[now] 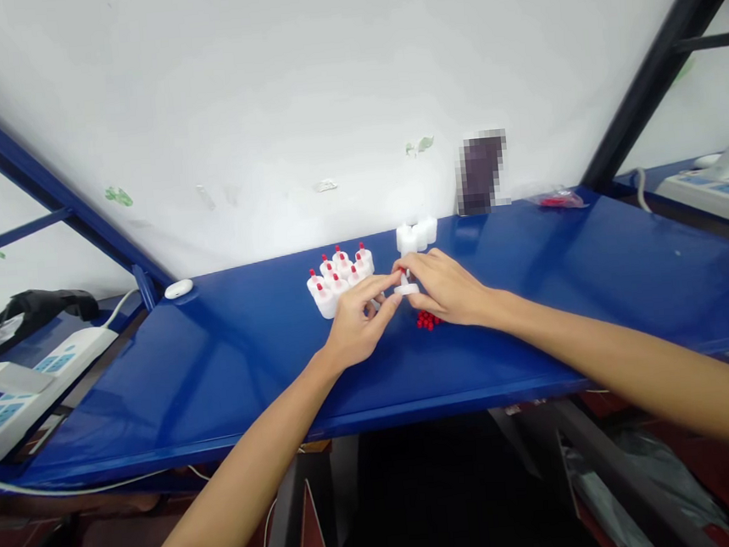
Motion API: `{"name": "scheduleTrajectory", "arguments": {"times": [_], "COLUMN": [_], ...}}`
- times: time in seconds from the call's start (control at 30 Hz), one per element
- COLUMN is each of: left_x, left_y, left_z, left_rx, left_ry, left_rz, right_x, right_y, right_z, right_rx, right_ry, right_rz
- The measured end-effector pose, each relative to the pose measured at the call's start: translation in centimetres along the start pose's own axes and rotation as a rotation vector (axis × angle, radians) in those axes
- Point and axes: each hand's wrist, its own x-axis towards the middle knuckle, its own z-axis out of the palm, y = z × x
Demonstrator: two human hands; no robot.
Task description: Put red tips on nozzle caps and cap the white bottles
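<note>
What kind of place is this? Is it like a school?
It looks more like a small workshop, though I can't be sure. There's a long blue workbench with white bottles grouped on it, a pile of red caps, and a power strip at the left.

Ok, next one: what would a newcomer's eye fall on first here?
Probably the cluster of red-tipped white bottles, bright against the blue table, just beyond the left hand. Next, the small white piece between that hand's fingertips and the right hand, near mid-picture. Then the little red pieces, partly hidden by the right hand.
</note>
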Motion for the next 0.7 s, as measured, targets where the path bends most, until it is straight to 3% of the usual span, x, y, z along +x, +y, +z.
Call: {"name": "scheduleTrajectory", "arguments": {"times": [0.27, 0.4, 0.7], "left_x": [0.07, 0.08, -0.28], "left_y": [0.67, 0.6, 0.95], "left_z": [-0.34, -0.38, -0.35], "left_rx": [0.132, 0.16, -0.002], "left_ry": [0.106, 0.05, -0.145], "left_rz": [0.046, 0.042, -0.108], "right_x": [-0.13, -0.21, -0.26], "right_y": [0.04, -0.38, -0.49], "right_z": [-0.34, -0.29, -0.08], "right_rx": [-0.005, 0.013, -0.054], "right_ry": [0.015, 0.035, 0.06], "right_rz": [-0.006, -0.045, -0.169]}}
